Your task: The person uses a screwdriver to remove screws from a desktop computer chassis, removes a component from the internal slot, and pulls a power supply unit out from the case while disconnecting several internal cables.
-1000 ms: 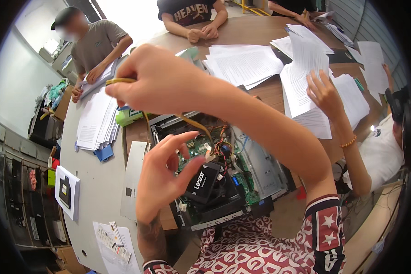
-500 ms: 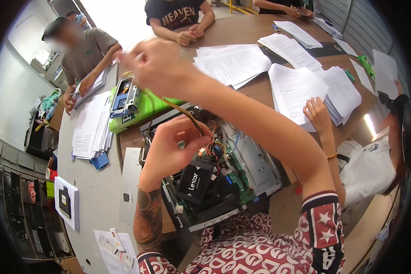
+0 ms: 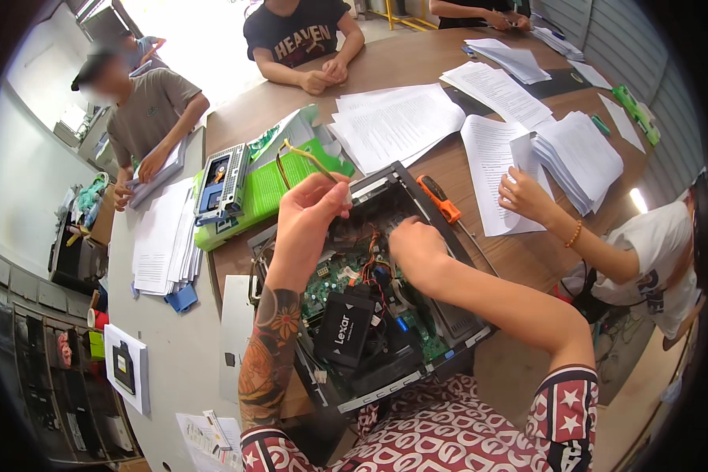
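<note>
- Since half a second ago our right hand point(image 3: 418, 250) has dropped from high over the counter point(image 3: 417, 63) down into the open computer case point(image 3: 385, 189), and our left hand point(image 3: 311, 216) has risen beside it.
- Our left grip is pinching the yellow cable point(image 3: 307, 155) between thumb and fingertips, its loop arching up over the green folder point(image 3: 271, 189).
- Our right grip is curled into the case over the red and orange wiring point(image 3: 367, 256); we cannot tell whether it is closed on anything.
- We judge the cable light, limp and springy; best held near its plug end, not by the loop, since a pull could strain its connector.
- We judge the green circuit board point(image 3: 334, 271) fragile, so fingers should stay off it.
- A black drive point(image 3: 342, 329) lies in the case nearer us.
- An orange-handled screwdriver point(image 3: 439, 199) lies just beside the case's right wall.
- A grey drive bracket point(image 3: 222, 181) rests on the folder.
- Stacks of paper point(image 3: 397, 122) lie beyond; a neighbour's hand point(image 3: 525, 197) rests on sheets to our right.
</note>
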### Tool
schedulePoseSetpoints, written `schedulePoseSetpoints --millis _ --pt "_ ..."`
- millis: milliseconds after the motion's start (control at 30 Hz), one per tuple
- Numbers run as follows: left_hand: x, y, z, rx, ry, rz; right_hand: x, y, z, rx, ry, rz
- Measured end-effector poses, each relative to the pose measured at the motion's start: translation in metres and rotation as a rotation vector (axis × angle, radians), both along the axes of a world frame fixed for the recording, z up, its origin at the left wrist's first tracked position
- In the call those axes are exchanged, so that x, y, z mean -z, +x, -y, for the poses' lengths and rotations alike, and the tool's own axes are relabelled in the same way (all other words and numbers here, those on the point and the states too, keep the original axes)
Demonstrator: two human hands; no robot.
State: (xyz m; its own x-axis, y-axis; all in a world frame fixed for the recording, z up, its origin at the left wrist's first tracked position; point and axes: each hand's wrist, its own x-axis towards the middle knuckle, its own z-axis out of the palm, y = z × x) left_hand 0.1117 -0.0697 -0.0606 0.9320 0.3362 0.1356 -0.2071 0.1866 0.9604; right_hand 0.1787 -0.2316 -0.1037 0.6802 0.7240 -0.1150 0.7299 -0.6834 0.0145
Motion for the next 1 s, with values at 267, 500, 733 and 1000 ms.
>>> schedulePoseSetpoints --millis 267,500,733,1000 --pt "0.013 -0.008 -0.011 -0.128 -0.189 0.000 -0.006 0.018 0.000 -0.279 0.921 -0.351" --pt "0.007 -0.014 -0.002 -0.136 -0.184 -0.087 -0.014 0.016 0.000 -0.085 1.117 -0.661" --pt "0.001 -0.015 0.001 -0.125 -0.131 -0.128 -0.025 0.014 0.004 -0.053 1.089 -0.698" --pt "0.004 -0.018 -0.001 -0.131 -0.047 -0.167 -0.025 0.010 0.002 -0.041 1.090 -0.718"
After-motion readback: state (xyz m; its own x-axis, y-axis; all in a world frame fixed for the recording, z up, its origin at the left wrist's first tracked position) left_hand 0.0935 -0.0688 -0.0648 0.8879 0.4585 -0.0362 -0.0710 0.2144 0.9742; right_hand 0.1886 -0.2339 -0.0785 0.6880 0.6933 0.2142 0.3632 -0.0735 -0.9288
